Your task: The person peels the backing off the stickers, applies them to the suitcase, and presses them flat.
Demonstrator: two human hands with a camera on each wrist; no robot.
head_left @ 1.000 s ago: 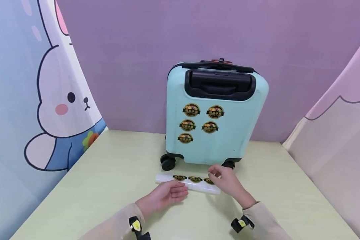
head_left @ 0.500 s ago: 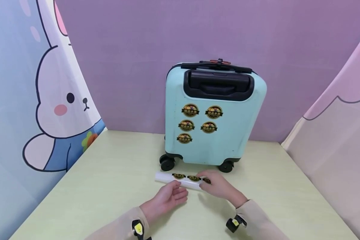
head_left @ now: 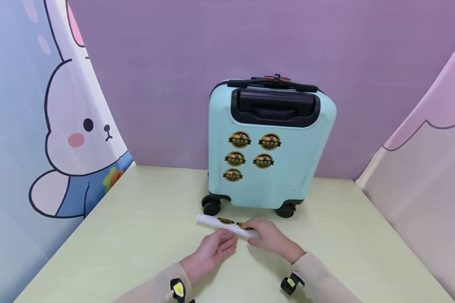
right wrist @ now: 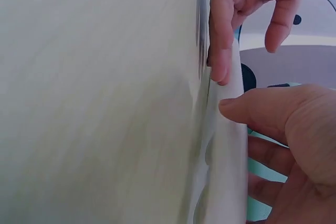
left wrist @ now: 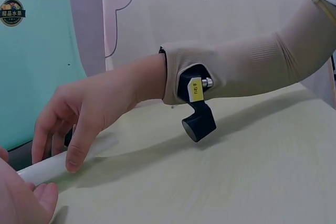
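Note:
A white rolled sheet of stickers [head_left: 209,219], bearing round black-and-gold labels [head_left: 226,221], lies on the table before the suitcase [head_left: 277,181]. My right hand [head_left: 270,237] grips the roll toward its right end, thumb on the near side and fingers over the far side; it covers part of the labels. In the right wrist view the thumb [right wrist: 244,108] presses on the roll [right wrist: 231,177]. Palm up, my left hand [head_left: 212,251] has relaxed fingers at the roll's near edge; in the right wrist view its fingertips [right wrist: 220,72] meet that edge while its thumb stands apart.
The mint-green suitcase stands upright on black wheels [head_left: 211,206], several matching stickers [head_left: 263,161] in two columns on its shell. Behind it hangs a purple cloth [head_left: 167,84]. Printed curtains [head_left: 79,139] flank the pale table [head_left: 148,202]. Each wrist wears a small black camera [head_left: 289,285].
My right hand has moved left and down from the roll's right end and now grips it. The roll's right part has curled in, so it looks shorter. My left hand has barely shifted.

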